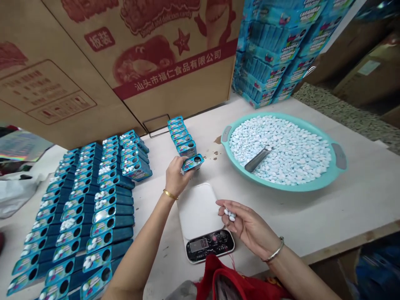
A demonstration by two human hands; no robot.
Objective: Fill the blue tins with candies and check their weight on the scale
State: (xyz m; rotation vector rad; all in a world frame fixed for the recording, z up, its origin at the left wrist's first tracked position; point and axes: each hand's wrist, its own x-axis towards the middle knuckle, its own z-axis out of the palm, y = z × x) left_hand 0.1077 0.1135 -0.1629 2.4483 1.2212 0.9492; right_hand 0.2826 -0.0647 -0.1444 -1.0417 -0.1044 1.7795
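Observation:
My left hand (177,175) grips a small blue candy box (192,163) with a dark round hole in its top. It is at the near end of a short row of similar boxes (178,132). Over the right edge of a white digital scale (198,210), my right hand (242,223) is palm up, fingers curled round several white candies (230,215). Nothing lies on the scale's plate. To the right, a turquoise basin (283,188) holds a heap of pale candies (290,146), with a metal scoop (258,159) resting on them.
Rows of blue candy boxes (103,227) stand at the left, several with loose candies on top. Large cardboard cartons (175,98) form a wall behind. Stacked packs of blue boxes (265,58) rise at the back right. A thin wire frame (156,118) leans by the carton.

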